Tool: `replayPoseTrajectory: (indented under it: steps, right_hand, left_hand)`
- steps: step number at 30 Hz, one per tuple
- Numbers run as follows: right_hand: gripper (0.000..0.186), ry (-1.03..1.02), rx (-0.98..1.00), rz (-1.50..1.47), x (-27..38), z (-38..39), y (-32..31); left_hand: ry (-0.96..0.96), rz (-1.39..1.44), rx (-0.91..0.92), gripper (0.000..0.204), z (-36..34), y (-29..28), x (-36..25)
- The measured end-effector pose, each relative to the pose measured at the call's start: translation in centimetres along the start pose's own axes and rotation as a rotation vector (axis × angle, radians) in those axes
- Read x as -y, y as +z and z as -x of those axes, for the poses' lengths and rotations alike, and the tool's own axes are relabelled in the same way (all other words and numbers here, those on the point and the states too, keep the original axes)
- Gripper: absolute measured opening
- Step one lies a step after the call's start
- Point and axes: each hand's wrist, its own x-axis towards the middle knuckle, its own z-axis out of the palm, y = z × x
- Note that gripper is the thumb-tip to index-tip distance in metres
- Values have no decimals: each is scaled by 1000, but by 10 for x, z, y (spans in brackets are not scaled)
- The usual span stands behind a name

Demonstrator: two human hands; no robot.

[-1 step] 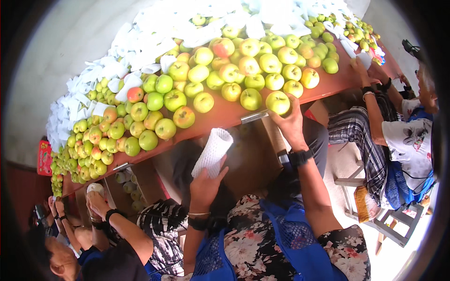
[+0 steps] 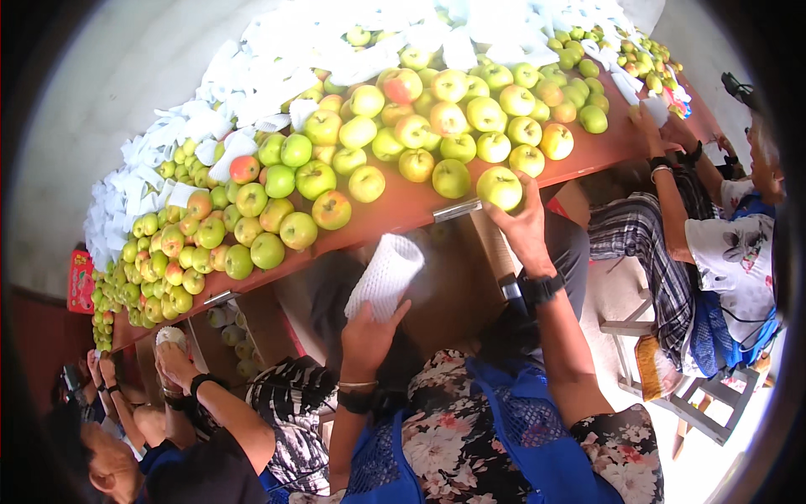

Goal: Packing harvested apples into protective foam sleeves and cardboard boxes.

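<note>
A white foam mesh sleeve (image 2: pixel 379 277) is held upright at a slant in my left hand (image 2: pixel 368 336), below the table edge. My right hand (image 2: pixel 520 225) grips a yellow-green apple (image 2: pixel 499 186) at the front edge of the red-brown table (image 2: pixel 395 212), thumb and fingers around its lower and right sides. Just behind that apple lie rows of green, yellow and red-blushed apples (image 2: pixel 449 116). A short metal bar (image 2: pixel 456 211) is on the table edge to the left of my right hand. The sleeve and apple are apart.
White foam sleeves (image 2: pixel 151 151) are heaped behind the apples. A co-worker at left (image 2: pixel 235 420) holds a wrapped item; another at right (image 2: pixel 722 252) holds a white sleeve, beside a wooden stool (image 2: pixel 714 403). A red box (image 2: pixel 81 281) stands far left; cartons (image 2: pixel 487 244) are under the table.
My left hand and the foam sleeve have shifted very slightly up and to the right. My right hand stays around the apple.
</note>
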Motion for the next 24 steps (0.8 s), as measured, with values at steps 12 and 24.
replayPoseTrajectory:
  steps: [12,24]
  right_hand:
    - [70,25,465,-457,50,51,1]
    - [68,18,523,-497,54,57,4]
  left_hand:
    - [9,-359,55,50,13,17,5]
    - [58,-416,47,47,9,26,5]
